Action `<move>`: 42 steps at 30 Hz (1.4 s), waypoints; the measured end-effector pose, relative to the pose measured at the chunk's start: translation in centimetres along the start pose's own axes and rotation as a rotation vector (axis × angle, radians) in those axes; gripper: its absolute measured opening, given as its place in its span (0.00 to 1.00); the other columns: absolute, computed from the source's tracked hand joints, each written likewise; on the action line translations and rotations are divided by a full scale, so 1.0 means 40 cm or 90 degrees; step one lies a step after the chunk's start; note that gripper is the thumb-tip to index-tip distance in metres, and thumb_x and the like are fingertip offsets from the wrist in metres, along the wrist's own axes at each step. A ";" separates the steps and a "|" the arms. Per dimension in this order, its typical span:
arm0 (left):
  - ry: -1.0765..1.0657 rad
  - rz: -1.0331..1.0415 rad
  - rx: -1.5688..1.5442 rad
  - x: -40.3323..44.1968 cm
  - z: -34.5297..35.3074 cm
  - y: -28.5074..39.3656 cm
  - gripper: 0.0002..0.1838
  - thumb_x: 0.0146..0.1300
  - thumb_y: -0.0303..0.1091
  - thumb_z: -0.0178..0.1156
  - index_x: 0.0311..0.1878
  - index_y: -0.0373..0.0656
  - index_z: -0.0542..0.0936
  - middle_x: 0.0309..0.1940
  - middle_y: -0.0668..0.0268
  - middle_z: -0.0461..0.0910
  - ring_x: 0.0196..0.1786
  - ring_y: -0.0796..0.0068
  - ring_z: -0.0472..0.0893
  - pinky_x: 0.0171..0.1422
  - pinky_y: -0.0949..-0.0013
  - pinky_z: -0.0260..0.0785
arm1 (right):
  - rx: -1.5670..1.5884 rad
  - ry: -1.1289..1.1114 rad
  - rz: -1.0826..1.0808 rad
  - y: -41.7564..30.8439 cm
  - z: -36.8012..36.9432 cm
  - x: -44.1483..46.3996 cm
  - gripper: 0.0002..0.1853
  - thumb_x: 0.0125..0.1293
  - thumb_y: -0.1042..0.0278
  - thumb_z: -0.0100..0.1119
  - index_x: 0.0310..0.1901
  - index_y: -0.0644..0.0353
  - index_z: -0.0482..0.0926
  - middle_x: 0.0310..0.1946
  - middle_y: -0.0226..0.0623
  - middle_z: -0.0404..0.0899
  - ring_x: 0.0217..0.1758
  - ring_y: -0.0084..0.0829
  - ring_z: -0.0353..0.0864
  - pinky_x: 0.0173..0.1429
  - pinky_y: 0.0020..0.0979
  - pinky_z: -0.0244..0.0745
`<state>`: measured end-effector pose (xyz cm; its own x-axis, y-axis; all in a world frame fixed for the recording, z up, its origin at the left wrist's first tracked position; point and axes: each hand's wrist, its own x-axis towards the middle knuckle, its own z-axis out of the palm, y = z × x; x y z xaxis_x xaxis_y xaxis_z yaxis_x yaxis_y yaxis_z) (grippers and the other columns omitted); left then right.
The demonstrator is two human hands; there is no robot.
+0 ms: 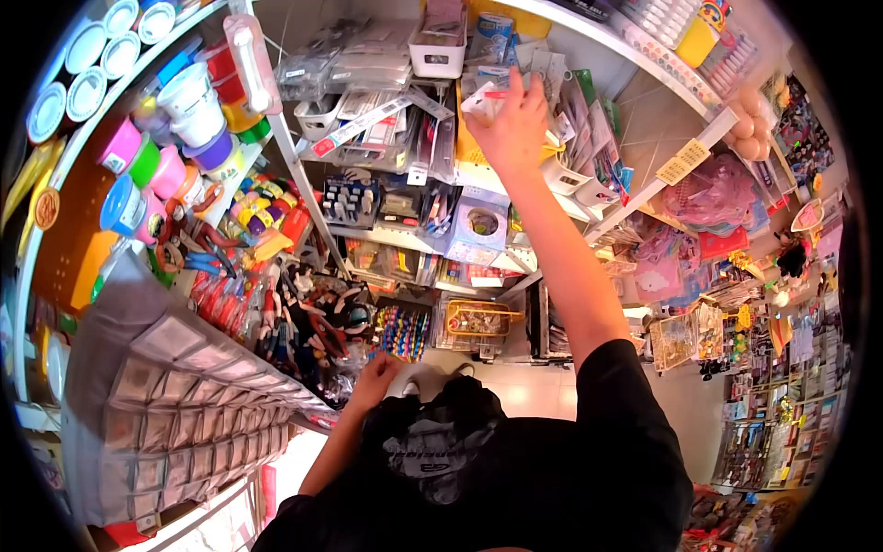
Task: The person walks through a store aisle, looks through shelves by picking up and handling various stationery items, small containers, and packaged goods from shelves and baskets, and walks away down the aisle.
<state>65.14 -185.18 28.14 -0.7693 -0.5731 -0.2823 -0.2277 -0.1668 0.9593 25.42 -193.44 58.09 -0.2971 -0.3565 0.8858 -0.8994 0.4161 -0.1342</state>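
Observation:
My right hand [511,127] reaches up to the shelf, its thumb and fingers closed around a small white packet [486,99] with a red mark. Just beside it, white baskets [563,177] hold upright carded packets. Above stands another white basket [436,57]. Down by my waist, my left hand [375,381] hangs with its fingers curled in, and nothing shows in them. Near that hand are a rack of colorful beaded items [402,331] and several dark toy figures [317,317].
Stacked colored tubs [198,120] fill the left shelves. A grey hanging organizer with clear pockets [184,396] stands close on my left. Below the reached shelf are a boxed item with a round window [481,223] and a yellow basket [480,318]. More stocked racks [782,396] line the right.

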 end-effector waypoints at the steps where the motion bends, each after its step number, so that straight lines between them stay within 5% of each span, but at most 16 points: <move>1: -0.002 0.005 0.003 0.010 0.001 0.017 0.07 0.71 0.35 0.58 0.40 0.42 0.77 0.29 0.76 0.75 0.33 0.87 0.70 0.38 0.78 0.62 | -0.002 0.006 0.001 0.007 0.019 0.002 0.45 0.46 0.54 0.77 0.65 0.59 0.66 0.65 0.56 0.61 0.63 0.58 0.66 0.60 0.57 0.70; 9: -0.060 0.059 0.059 0.113 0.030 0.228 0.08 0.73 0.35 0.57 0.42 0.40 0.76 0.31 0.75 0.75 0.34 0.87 0.70 0.40 0.78 0.64 | -0.002 -0.221 0.031 -0.004 0.012 0.071 0.36 0.47 0.56 0.76 0.58 0.58 0.71 0.60 0.50 0.66 0.60 0.52 0.71 0.58 0.50 0.74; 15: -0.090 0.141 0.017 0.165 0.086 0.392 0.06 0.71 0.32 0.59 0.42 0.39 0.77 0.29 0.75 0.74 0.32 0.87 0.70 0.39 0.78 0.63 | -0.240 -0.277 -0.322 0.008 0.034 0.102 0.21 0.55 0.59 0.69 0.51 0.51 0.80 0.52 0.34 0.74 0.59 0.40 0.70 0.61 0.50 0.66; 19: -0.106 0.161 0.034 0.182 0.096 0.362 0.06 0.70 0.32 0.60 0.41 0.40 0.77 0.30 0.75 0.75 0.32 0.87 0.70 0.38 0.78 0.64 | -0.252 -0.416 -0.306 -0.018 0.038 0.132 0.10 0.63 0.65 0.59 0.44 0.51 0.85 0.45 0.33 0.82 0.55 0.37 0.78 0.57 0.49 0.71; 27: -0.064 0.094 -0.004 0.118 0.059 0.242 0.06 0.70 0.32 0.60 0.42 0.40 0.77 0.29 0.74 0.75 0.33 0.87 0.71 0.38 0.78 0.64 | -0.220 -0.540 -0.242 0.010 -0.007 0.210 0.12 0.62 0.62 0.62 0.46 0.52 0.85 0.43 0.37 0.85 0.49 0.40 0.85 0.51 0.44 0.79; 36: -0.003 0.102 0.036 0.063 -0.042 0.083 0.06 0.73 0.32 0.56 0.42 0.39 0.76 0.29 0.74 0.75 0.32 0.86 0.71 0.37 0.76 0.63 | 0.200 -0.305 -0.014 0.207 -0.036 0.244 0.19 0.63 0.50 0.66 0.48 0.55 0.81 0.40 0.42 0.83 0.44 0.43 0.83 0.49 0.39 0.76; 42: -0.010 0.077 0.080 0.089 -0.036 0.107 0.07 0.71 0.33 0.59 0.41 0.39 0.78 0.31 0.72 0.77 0.36 0.84 0.74 0.42 0.76 0.67 | 0.106 -0.390 0.017 0.258 -0.035 0.204 0.26 0.62 0.46 0.65 0.55 0.56 0.79 0.48 0.49 0.81 0.50 0.48 0.82 0.53 0.42 0.77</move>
<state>62.29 -189.08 31.26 -0.8043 -0.5706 -0.1660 -0.2056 0.0051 0.9786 14.18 -190.89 64.58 -0.4050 -0.7823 0.4732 -0.9125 0.3135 -0.2628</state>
